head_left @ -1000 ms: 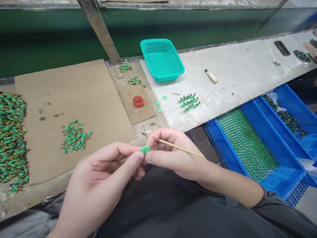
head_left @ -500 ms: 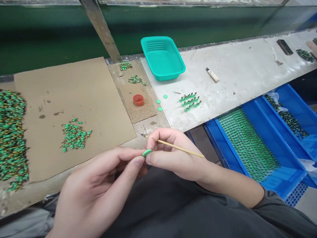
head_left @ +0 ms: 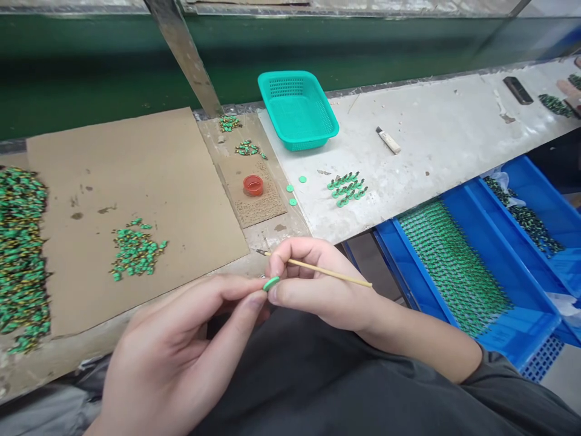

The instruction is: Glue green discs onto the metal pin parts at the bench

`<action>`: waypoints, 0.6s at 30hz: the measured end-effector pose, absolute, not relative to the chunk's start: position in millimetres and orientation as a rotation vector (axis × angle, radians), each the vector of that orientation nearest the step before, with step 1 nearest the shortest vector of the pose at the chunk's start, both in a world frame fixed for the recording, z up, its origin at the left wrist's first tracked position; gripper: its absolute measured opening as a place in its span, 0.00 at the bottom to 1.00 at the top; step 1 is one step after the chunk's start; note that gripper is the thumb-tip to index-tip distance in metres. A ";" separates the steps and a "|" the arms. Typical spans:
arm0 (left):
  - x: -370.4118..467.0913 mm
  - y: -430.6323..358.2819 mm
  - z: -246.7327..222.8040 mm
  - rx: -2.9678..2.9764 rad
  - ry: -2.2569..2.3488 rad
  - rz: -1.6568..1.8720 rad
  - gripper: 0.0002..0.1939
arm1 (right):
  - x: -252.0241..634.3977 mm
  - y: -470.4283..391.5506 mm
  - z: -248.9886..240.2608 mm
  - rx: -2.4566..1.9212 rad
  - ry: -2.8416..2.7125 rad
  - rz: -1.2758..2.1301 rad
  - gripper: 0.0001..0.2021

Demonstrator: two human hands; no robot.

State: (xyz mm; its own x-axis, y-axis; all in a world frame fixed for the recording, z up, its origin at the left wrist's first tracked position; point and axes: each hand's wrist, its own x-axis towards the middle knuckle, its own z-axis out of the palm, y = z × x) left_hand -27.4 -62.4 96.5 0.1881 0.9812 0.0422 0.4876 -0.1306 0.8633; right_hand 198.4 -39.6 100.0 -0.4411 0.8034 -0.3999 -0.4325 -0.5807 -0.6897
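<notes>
A small green disc [head_left: 271, 283] is pinched between the thumb and fingers of my left hand [head_left: 181, 339]. My right hand [head_left: 318, 281] touches the disc's other edge with its thumb and fingertips. A thin wooden brush [head_left: 327, 270] with a dark tip lies across the right hand, held in its curled fingers, its tip pointing left. Both hands are close together above my lap, in front of the table edge. Farther off, loose green discs [head_left: 293, 201] lie on the table, near rows of green discs with dark pieces standing on them [head_left: 347, 189].
A red cup [head_left: 253, 185] stands on a cardboard piece [head_left: 263, 212]. Behind it is a turquoise basket [head_left: 313, 144]. Green-and-gold pieces lie heaped [head_left: 22, 254] at far left and in a smaller pile [head_left: 138, 251]. Blue bins [head_left: 531, 330] hold green pieces at right. Another person's hand [head_left: 567, 88] shows far right.
The disc has tilted slightly and shifted a little to the right between my fingers. Both hands otherwise keep almost the same pose, and the camera view has moved slightly.
</notes>
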 end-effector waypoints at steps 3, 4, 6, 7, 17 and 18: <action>-23.2 -57.0 104.1 1.953 1.273 0.854 0.03 | 198.1 -38.8 98.0 -0.967 -0.669 2.056 0.18; -22.1 -56.6 104.5 1.965 1.272 0.861 0.03 | 197.9 -38.4 97.4 -0.971 -0.673 2.053 0.18; -19.6 -57.6 103.1 1.930 1.297 0.847 0.04 | 197.3 -37.1 96.5 -0.983 -0.675 2.047 0.18; -18.0 -58.5 102.0 1.887 1.325 0.844 0.05 | 197.0 -36.3 96.1 -0.992 -0.673 2.045 0.17; -5.1 -41.2 98.2 1.235 1.216 0.751 0.24 | 194.1 -29.6 88.8 -1.016 -0.604 2.081 0.17; -5.1 -39.4 96.1 1.193 1.199 0.745 0.25 | 194.0 -29.2 88.0 -1.027 -0.608 2.079 0.17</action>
